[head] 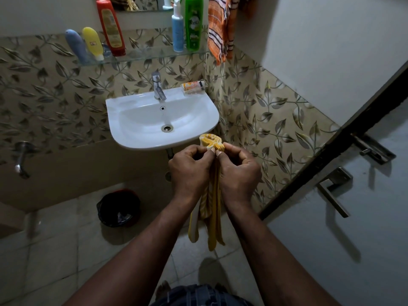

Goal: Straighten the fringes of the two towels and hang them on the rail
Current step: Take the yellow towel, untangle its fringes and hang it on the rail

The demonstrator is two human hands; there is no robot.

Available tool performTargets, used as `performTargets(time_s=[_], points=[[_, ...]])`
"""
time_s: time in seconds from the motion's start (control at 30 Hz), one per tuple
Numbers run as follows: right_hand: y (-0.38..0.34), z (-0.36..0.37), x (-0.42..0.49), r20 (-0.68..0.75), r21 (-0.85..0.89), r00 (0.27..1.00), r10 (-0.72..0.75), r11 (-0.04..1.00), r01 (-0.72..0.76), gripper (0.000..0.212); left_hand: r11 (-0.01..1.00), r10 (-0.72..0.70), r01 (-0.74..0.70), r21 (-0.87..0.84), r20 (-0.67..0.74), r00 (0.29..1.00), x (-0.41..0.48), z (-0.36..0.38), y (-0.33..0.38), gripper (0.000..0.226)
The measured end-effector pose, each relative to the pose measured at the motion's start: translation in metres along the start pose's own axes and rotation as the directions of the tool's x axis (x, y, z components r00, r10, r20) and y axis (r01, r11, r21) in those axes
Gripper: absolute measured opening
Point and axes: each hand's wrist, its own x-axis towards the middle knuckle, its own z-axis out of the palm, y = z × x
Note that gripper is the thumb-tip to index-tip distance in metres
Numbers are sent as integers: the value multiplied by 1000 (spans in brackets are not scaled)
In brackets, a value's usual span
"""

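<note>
— What are the hands doing?
— The left hand (pixel 189 171) and right hand (pixel 239 171) are both pinching the bunched top of the yellow towel (pixel 212 142), fingers curling tight on it, just in front of the sink (pixel 132 120). The rest is hanging down between the wrists.
— And the other towel?
— The orange striped towel (pixel 218 29) is hanging high up, beside the glass shelf (pixel 154 53).

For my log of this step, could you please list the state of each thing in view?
Yellow towel: bunched, hanging from both hands.
Left hand: pinching its top end.
Right hand: pinching the same end.
Orange towel: hanging, upper right.
Tap: off.
Door: open.
</note>
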Motion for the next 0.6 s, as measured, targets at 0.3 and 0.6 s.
performTargets(time_s=[0.3, 0.6], points=[[-1, 0, -2, -2, 19, 1000, -19, 1000, 19, 20, 1000, -13, 13, 24, 4, 1000, -1, -2, 6, 12], [5, 0, -3, -15, -11, 999, -37, 999, 37, 20, 995, -45, 47, 92, -24, 999, -1, 1, 11, 20]])
